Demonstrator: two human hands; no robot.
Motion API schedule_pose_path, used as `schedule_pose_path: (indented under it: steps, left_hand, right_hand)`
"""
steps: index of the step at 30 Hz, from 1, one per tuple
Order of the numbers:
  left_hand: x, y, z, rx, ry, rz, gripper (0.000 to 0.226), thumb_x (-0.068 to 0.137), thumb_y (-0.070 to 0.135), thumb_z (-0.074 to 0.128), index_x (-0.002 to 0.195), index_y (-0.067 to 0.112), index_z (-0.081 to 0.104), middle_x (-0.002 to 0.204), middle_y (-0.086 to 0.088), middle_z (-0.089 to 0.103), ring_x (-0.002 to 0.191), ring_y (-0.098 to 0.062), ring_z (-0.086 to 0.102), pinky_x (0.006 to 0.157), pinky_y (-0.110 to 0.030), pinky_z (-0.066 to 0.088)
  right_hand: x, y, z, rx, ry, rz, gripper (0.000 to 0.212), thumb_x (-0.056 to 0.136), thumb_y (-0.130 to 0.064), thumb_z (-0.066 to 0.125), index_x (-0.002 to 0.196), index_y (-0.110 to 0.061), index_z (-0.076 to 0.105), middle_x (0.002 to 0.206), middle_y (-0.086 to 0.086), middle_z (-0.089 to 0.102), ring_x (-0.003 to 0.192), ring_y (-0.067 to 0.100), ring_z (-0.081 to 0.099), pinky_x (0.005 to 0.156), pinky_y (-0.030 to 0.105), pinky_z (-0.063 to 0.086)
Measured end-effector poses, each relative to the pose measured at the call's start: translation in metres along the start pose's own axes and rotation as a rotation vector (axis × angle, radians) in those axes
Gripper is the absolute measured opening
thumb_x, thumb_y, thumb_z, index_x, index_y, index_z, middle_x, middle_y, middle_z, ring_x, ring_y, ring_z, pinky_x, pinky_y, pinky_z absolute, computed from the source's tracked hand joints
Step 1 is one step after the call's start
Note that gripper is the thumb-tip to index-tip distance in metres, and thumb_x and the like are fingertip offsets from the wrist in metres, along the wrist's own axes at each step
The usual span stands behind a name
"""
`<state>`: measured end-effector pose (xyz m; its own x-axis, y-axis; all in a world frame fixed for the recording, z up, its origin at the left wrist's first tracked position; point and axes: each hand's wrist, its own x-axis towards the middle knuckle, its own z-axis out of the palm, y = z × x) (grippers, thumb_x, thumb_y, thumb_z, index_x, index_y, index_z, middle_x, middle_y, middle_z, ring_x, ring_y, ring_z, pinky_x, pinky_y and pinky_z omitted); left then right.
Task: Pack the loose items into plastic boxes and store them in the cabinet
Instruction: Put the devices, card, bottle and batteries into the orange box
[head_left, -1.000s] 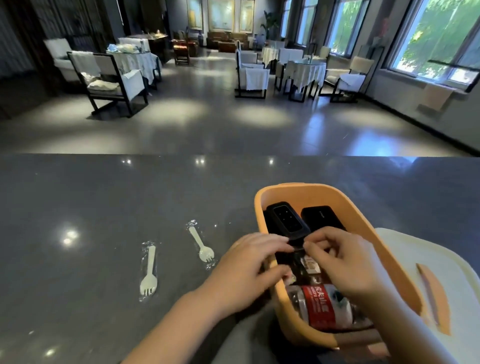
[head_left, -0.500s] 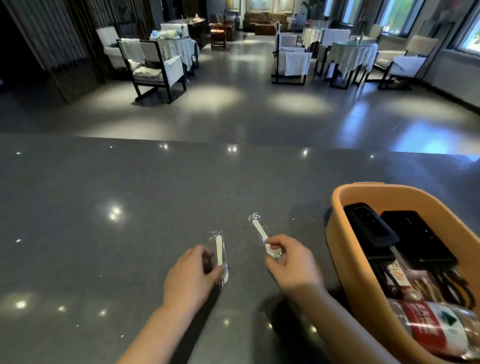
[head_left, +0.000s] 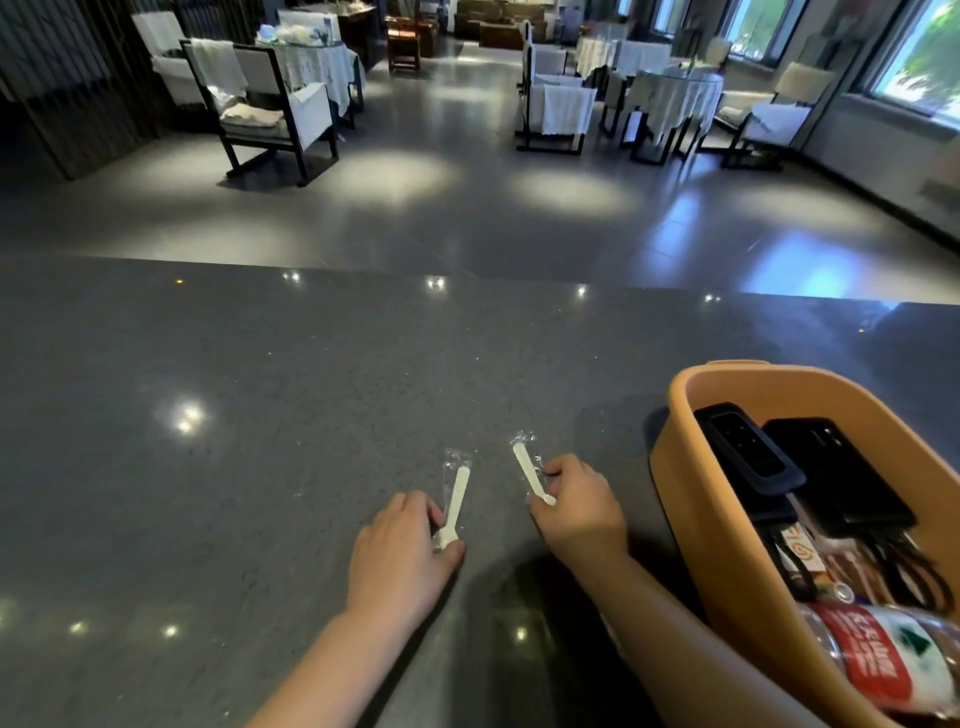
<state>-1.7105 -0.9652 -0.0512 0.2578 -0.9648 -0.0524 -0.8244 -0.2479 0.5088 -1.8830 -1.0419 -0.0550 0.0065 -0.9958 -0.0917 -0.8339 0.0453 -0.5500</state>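
Note:
Two white plastic forks in clear wrappers lie on the dark stone counter (head_left: 260, 441). My left hand (head_left: 402, 556) pinches the head end of the left fork (head_left: 456, 501). My right hand (head_left: 576, 506) pinches the head end of the right fork (head_left: 527, 470). Both handles point away from me. To the right stands an orange plastic box (head_left: 691, 499) holding two black power banks (head_left: 748, 447), black cables, snack packets and a bottle with a red label (head_left: 878, 665).
The counter's far edge runs across the middle of the view. Beyond it is a shiny floor with dark-framed chairs (head_left: 270, 119) and cloth-covered tables (head_left: 675, 98). Windows line the right wall.
My hands left the orange box and moved left to the two forks, closing on their heads. The view swung left, so the box now sits at the right edge.

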Motion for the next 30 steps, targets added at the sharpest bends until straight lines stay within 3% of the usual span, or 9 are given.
schedule_pose_path:
  steps: [3, 6, 10, 14, 16, 21, 27, 30]
  left_hand:
    - [0.001, 0.004, 0.002, -0.031, 0.001, 0.006, 0.025, 0.081, 0.036, 0.064, 0.091, 0.029, 0.042, 0.093, 0.009, 0.058, 0.096, -0.02, 0.058, 0.073, -0.032, 0.04]
    - [-0.001, 0.004, 0.003, -0.092, -0.001, -0.023, 0.022, 0.085, 0.029, 0.061, 0.093, 0.029, 0.041, 0.089, 0.009, 0.06, 0.09, -0.023, 0.06, 0.065, -0.033, 0.041]
    - [-0.006, 0.006, -0.002, -0.203, 0.027, -0.026, 0.023, 0.085, 0.025, 0.064, 0.091, 0.029, 0.042, 0.088, 0.01, 0.061, 0.084, -0.02, 0.058, 0.069, -0.035, 0.045]
    - [-0.012, 0.023, -0.016, -0.306, 0.106, 0.038, 0.022, 0.084, 0.022, 0.067, 0.09, 0.027, 0.046, 0.083, 0.015, 0.057, 0.076, -0.009, 0.055, 0.06, -0.024, 0.035]
    - [-0.014, 0.037, -0.023, -0.355, 0.143, 0.083, 0.023, 0.083, 0.02, 0.068, 0.089, 0.028, 0.048, 0.08, 0.015, 0.058, 0.073, -0.003, 0.055, 0.058, -0.02, 0.037]
    - [-0.023, 0.085, -0.025, -0.463, 0.127, 0.186, 0.021, 0.084, 0.021, 0.067, 0.089, 0.03, 0.049, 0.081, 0.012, 0.061, 0.071, -0.01, 0.057, 0.067, -0.036, 0.049]
    - [-0.041, 0.151, -0.019, -0.618, 0.065, 0.32, 0.017, 0.084, 0.02, 0.066, 0.087, 0.03, 0.053, 0.079, 0.011, 0.061, 0.068, -0.009, 0.056, 0.063, -0.031, 0.048]
    - [-0.051, 0.186, -0.013, -0.688, 0.021, 0.36, 0.014, 0.084, 0.024, 0.064, 0.086, 0.032, 0.053, 0.084, 0.015, 0.061, 0.069, -0.008, 0.057, 0.062, -0.03, 0.048]
  right_hand:
    - [-0.001, 0.003, -0.002, 0.026, -0.051, 0.046, 0.028, 0.084, -0.029, 0.065, 0.11, -0.027, 0.055, 0.099, -0.004, 0.061, 0.097, 0.016, 0.057, 0.078, 0.029, 0.046]
    - [-0.005, 0.003, -0.003, 0.018, -0.065, 0.061, 0.012, 0.085, -0.033, 0.065, 0.092, -0.031, 0.056, 0.085, -0.007, 0.06, 0.09, 0.017, 0.061, 0.076, 0.028, 0.046]
    - [-0.016, 0.001, -0.008, 0.049, -0.048, 0.052, 0.024, 0.086, -0.037, 0.062, 0.069, -0.029, 0.047, 0.067, -0.01, 0.052, 0.081, 0.017, 0.06, 0.071, 0.03, 0.046]
    - [-0.036, -0.005, -0.027, 0.175, 0.009, 0.048, 0.019, 0.084, -0.037, 0.063, 0.073, -0.028, 0.05, 0.069, -0.008, 0.057, 0.079, 0.018, 0.06, 0.07, 0.034, 0.049]
    - [-0.048, -0.007, -0.044, 0.224, 0.05, -0.001, 0.013, 0.085, -0.035, 0.061, 0.08, -0.026, 0.053, 0.072, -0.006, 0.061, 0.075, 0.016, 0.06, 0.069, 0.036, 0.05]
    - [-0.083, -0.001, -0.095, 0.376, 0.061, -0.088, 0.011, 0.087, -0.03, 0.059, 0.079, -0.027, 0.054, 0.06, -0.011, 0.057, 0.055, 0.003, 0.05, 0.054, 0.023, 0.041]
    - [-0.117, 0.028, -0.148, 0.51, 0.215, -0.078, 0.009, 0.081, -0.023, 0.062, 0.075, -0.026, 0.056, 0.058, -0.011, 0.054, 0.052, 0.003, 0.047, 0.056, 0.022, 0.039]
    - [-0.125, 0.055, -0.18, 0.509, 0.313, -0.05, 0.012, 0.084, -0.018, 0.065, 0.077, -0.024, 0.058, 0.058, -0.008, 0.055, 0.052, 0.003, 0.048, 0.054, 0.027, 0.047]
